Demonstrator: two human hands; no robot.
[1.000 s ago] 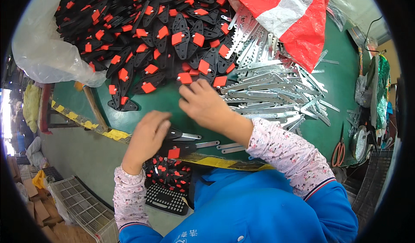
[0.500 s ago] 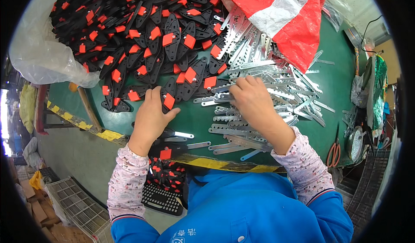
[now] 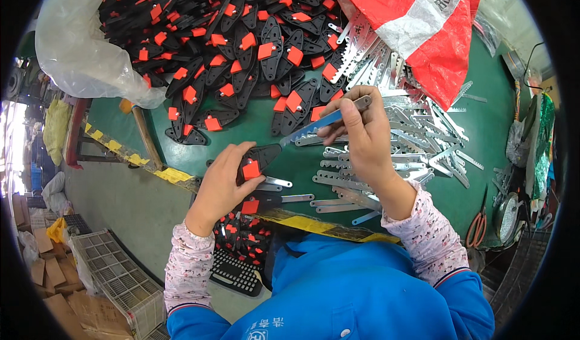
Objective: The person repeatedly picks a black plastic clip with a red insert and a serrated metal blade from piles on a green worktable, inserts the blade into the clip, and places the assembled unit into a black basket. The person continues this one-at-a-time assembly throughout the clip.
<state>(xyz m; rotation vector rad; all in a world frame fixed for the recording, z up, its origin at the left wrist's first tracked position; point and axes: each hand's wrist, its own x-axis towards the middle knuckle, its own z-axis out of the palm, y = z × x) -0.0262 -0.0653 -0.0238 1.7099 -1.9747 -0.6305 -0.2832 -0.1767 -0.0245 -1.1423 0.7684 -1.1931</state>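
Note:
My left hand [image 3: 222, 186] grips a black plastic part with a red diamond-shaped tab [image 3: 266, 155] near the table's front edge. Pinched in my right hand [image 3: 367, 137] is a flat metal strip with a notched edge [image 3: 315, 127], slanting down to the left. Its lower tip lies close to the pointed end of the black part; whether they touch I cannot tell. A heap of similar black parts [image 3: 266, 51] covers the far left of the table. Loose notched metal strips [image 3: 417, 136] are piled around and beyond my right hand.
A red and white sack [image 3: 417, 32] lies over the far strips. Clear plastic sheeting [image 3: 78, 50] borders the black heap. A wooden-handled tool [image 3: 147, 137] rests at the left edge, scissors [image 3: 477, 226] at the right. Below the table edge stands a crate of black parts [image 3: 238, 270].
My right hand has lifted a metal strip from the pile. My left hand has drawn a black part nearer to me, off the heap's edge. The view has shifted slightly.

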